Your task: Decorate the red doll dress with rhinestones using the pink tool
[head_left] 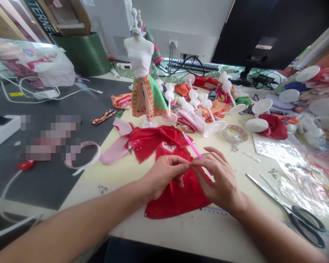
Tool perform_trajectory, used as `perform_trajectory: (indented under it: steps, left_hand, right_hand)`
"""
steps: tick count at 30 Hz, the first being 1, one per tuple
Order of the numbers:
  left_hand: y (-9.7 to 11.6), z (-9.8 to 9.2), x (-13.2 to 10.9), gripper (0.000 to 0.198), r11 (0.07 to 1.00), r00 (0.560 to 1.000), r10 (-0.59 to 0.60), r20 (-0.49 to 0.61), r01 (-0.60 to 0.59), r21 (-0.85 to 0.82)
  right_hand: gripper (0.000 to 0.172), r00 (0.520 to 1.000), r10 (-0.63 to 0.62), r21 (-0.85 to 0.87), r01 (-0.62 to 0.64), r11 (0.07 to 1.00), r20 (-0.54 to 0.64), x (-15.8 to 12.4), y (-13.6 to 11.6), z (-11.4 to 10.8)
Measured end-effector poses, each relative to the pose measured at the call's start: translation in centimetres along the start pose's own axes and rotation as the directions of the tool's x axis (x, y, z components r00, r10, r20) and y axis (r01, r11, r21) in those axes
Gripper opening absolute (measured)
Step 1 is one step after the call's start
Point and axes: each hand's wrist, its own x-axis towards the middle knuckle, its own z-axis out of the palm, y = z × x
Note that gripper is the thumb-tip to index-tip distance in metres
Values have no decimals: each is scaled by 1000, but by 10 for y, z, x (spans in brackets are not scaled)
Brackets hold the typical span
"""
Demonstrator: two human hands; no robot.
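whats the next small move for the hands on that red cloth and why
Probably press the pink stick tip down on the red cloth where the fingertips meet. The right hand holds the stick angled at that spot, and the left hand pinches the cloth there, so the point looks lined up.

Red cloth (pixel 178 199): thin woven fabric, slight sheen, dotted with small pale beads; pink stick (pixel 193 146): smooth plastic. Mannequin (pixel 139 54) and stands (pixel 256 125): white moulded plastic, smooth and semi-glossy; its skirt (pixel 148 96) printed cloth, matt. Scissors (pixel 290 210): bright metal blades with glossy black plastic handles; tabletop (pixel 126 170): pale, smooth, matt; tape roll (pixel 235 133): clear glossy film; wrapper (pixel 285 153): crinkled shiny plastic.
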Motion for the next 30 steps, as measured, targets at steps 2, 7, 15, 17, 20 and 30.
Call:
perform_trajectory:
  steps: [2,7,15,17,20,30]
  left_hand:
    - [0,0,1,27,1000,1000,1,-2,-1,6]
    - [-1,0,0,27,998,1000,14,-14,-13,62]
    - [-2,1,-2,20,952,986,151,-73,-125,279]
    - [-3,3,-3,16,925,977,209,-44,-183,333]
    - [-3,7,-5,14,939,983,186,3,-179,293]
    - [4,-4,-1,19,999,999,36,-34,-36,24]
  right_hand:
    - [31,1000,9,1,-9,1000,2,0,0,0]
    - [33,1000,-13,-4,13,1000,18,0,-1,0]
    - [30,999,25,-5,-24,1000,34,0,-4,0]
    - [29,999,35,0,-36,999,39,0,-3,1]
    - [27,997,46,14,-47,999,67,-1,1,3]
    - [31,982,161,115,-149,982,-101,-3,4,-1]
